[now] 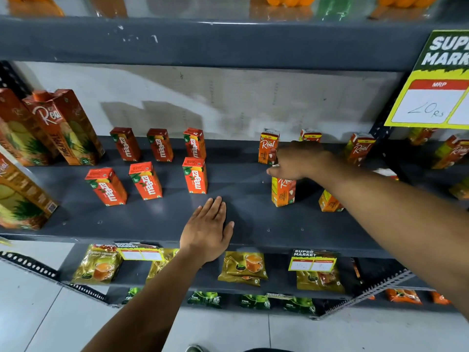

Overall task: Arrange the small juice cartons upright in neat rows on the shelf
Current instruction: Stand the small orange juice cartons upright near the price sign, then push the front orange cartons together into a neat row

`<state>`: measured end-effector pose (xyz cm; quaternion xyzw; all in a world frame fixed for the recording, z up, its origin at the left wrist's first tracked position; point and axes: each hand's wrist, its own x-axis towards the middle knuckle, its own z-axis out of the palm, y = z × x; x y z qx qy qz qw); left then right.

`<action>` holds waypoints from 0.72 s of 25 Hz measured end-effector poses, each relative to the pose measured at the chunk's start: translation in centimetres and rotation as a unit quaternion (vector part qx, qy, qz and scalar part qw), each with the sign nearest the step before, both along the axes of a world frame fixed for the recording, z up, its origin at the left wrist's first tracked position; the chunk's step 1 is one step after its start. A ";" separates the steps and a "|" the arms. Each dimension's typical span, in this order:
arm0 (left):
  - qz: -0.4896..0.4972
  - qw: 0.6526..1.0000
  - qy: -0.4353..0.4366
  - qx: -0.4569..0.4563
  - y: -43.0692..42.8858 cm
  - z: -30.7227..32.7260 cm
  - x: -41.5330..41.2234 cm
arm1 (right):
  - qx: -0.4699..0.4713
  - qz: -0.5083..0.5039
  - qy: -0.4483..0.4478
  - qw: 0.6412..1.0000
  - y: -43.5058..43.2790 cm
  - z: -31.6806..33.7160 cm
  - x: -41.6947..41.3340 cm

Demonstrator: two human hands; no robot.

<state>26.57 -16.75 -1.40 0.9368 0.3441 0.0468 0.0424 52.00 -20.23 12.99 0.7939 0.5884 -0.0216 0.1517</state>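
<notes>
Left hand (206,231) lies flat, fingers extended, on shelf (142,219). Right hand (299,161) grips top of upright Real carton (283,193).

Bare shelf (243,194) lies open between Maaza cartons (195,175) and Real cartons (283,191).

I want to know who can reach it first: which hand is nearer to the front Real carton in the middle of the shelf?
Right. The right hand hovers over the top of the front Real carton, possibly touching it. The left hand lies flat on the shelf, well to the carton's left and nearer the front edge.
</notes>
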 end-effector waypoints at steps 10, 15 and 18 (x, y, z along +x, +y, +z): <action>0.005 1.000 -0.007 -0.012 0.2 -0.2 -0.4 | 0.185 -0.082 0.193 0.960 -5.6 2.5 1.7; 0.131 0.909 -0.214 -0.333 -0.2 2.1 1.9 | 0.466 -0.150 0.247 0.836 -15.9 1.5 11.0; 0.177 0.756 -0.382 -0.502 -2.1 4.1 7.2 | 0.530 -0.274 0.421 0.683 -18.1 -1.7 14.1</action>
